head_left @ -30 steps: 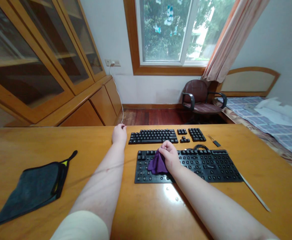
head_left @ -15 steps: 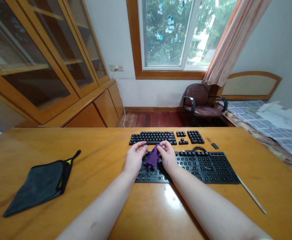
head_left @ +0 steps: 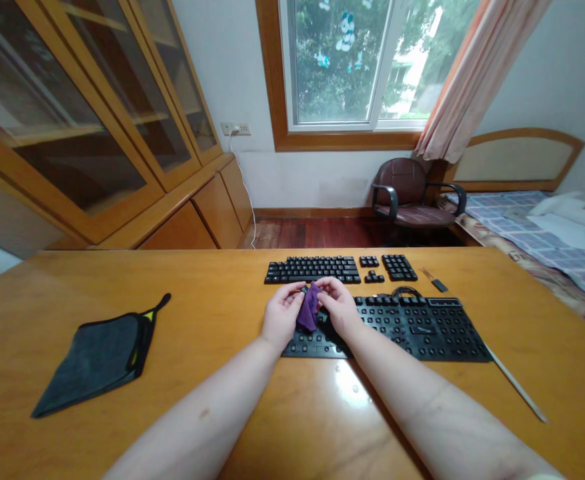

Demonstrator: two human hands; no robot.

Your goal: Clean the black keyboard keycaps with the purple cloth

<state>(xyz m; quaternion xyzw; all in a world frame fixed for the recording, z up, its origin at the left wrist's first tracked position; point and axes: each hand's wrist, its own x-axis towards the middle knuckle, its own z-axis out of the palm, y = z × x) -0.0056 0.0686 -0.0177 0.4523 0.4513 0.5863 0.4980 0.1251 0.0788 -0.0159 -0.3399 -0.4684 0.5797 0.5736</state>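
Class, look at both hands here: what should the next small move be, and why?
Probably, wipe the small dark piece, perhaps a keycap, with the purple cloth. The left hand seems to pinch the piece beside the cloth, which the right hand holds; below, the keyboard base has most keycaps off.

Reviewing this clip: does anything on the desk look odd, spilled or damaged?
The keyboard base looks odd: most of its keys are bare. Loose keycaps lie behind it in neat blocks, suggesting deliberate removal rather than damage. No spill is visible.
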